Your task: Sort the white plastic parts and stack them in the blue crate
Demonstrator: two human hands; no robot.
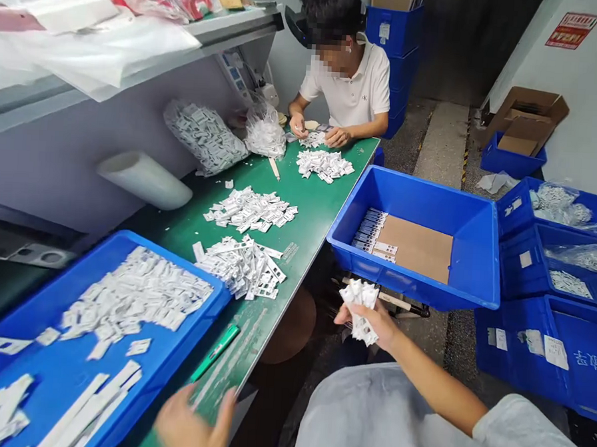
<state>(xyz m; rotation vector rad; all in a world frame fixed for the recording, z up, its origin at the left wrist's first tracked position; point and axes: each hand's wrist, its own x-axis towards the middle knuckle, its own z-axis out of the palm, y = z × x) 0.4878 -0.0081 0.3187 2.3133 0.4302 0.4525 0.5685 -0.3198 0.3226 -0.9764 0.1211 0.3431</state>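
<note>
My right hand (384,327) is closed round a bunch of white plastic strips (360,300), just in front of a large blue bin (415,293). Empty, with thumb and fingers apart, my left hand (192,423) is slightly blurred at the front edge of the green table (244,354). A green utility knife (215,352) lies just beyond its fingertips. To its left stands a shallow blue tray (219,299) with many small white pieces (139,288) and some longer white strips (93,406). Piles of white strips (249,267) and small white parts (252,208) lie farther up the table.
Across the table a person (351,79) handles small white parts beside another pile (324,165). Cardboard (422,247) and rows of strips (369,228) lie inside the large bin. Stacked blue crates (517,348) stand right. A plastic roll (145,179) and a shelf (228,30) are left.
</note>
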